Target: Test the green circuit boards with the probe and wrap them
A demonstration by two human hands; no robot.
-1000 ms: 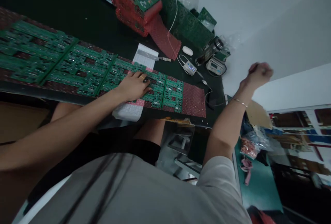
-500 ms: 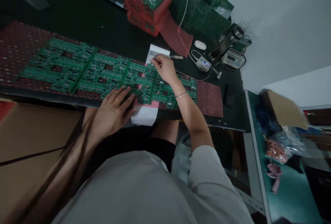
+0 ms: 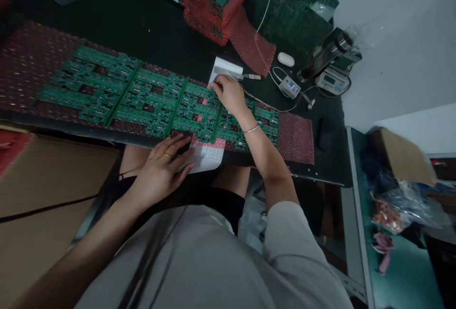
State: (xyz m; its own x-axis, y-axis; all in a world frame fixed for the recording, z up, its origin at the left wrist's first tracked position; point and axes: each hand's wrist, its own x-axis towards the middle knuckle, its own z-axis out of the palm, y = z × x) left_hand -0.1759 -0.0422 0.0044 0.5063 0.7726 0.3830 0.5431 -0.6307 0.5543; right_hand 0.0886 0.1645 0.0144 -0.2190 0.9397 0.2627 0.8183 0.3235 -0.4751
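A row of green circuit boards (image 3: 142, 104) lies on pink bubble wrap (image 3: 297, 139) along the front of the dark table. My left hand (image 3: 162, 164) is open, its fingers spread at the table's front edge, close to the boards and the white sheet (image 3: 208, 157) that hangs over it. My right hand (image 3: 230, 92) is closed, thumb and fingers together at the boards' far edge, beside a white paper pad (image 3: 228, 65). What its fingertips grip is too small to make out. A thin cable (image 3: 263, 103) runs past that hand toward a small white device with a lit display (image 3: 289, 87).
Behind the boards stands a stack of boards in red bubble wrap (image 3: 213, 9). A white oval item (image 3: 286, 59), a metal flask (image 3: 324, 57) and a grey meter (image 3: 332, 82) stand at the back right. A cardboard box (image 3: 46, 190) is at the lower left.
My left hand has drawn back from the boards toward the table's front edge. My right hand stays at nearly the same spot by the pad. The whole view has shifted slightly.
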